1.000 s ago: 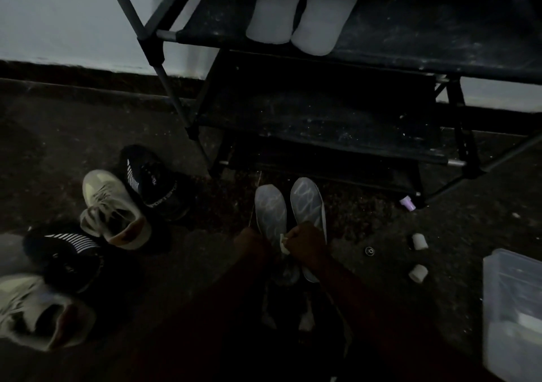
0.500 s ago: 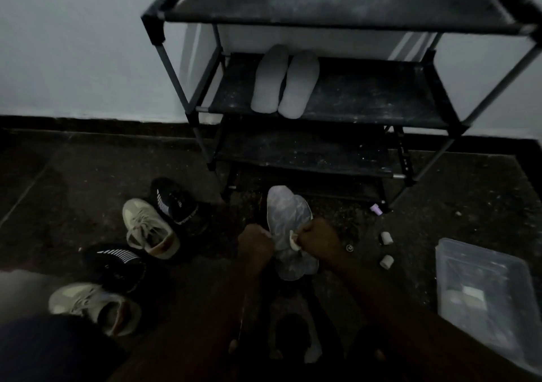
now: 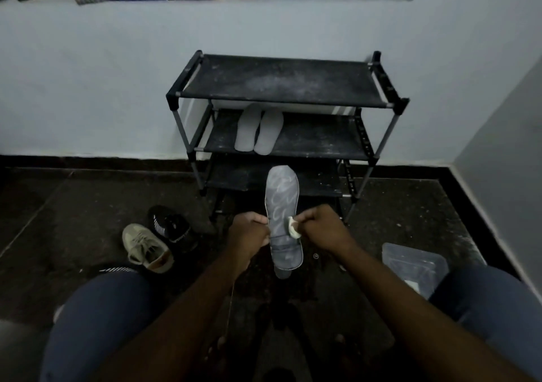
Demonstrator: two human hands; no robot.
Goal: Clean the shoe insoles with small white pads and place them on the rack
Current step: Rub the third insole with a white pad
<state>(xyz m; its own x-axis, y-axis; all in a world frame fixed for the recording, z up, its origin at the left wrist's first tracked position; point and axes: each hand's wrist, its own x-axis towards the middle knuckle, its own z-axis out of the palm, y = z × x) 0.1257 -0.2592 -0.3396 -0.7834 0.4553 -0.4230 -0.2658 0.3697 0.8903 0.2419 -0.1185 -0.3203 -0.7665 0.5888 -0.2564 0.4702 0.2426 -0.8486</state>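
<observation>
The fingers of the left hand [image 3: 249,235] grasp the grey insole [image 3: 282,202] at its left edge. The fingers of the right hand [image 3: 324,229] pinch a white pad [image 3: 293,228] against its right side. The insole is held above the floor, long axis toe-first toward the rack [image 3: 281,84]. The rack's middle shelf holds two pale insoles [image 3: 258,132]. Clear tub [image 3: 410,260] on the floor, right: contents indistinct.

Top shelf [image 3: 278,79] hides insoles [image 3: 258,135] far ends. Left knee [image 3: 102,308] covers most of striped shoe [image 3: 117,270]. Right knee [image 3: 484,293] cuts bin [image 3: 410,258] corner; contents unreadable.
</observation>
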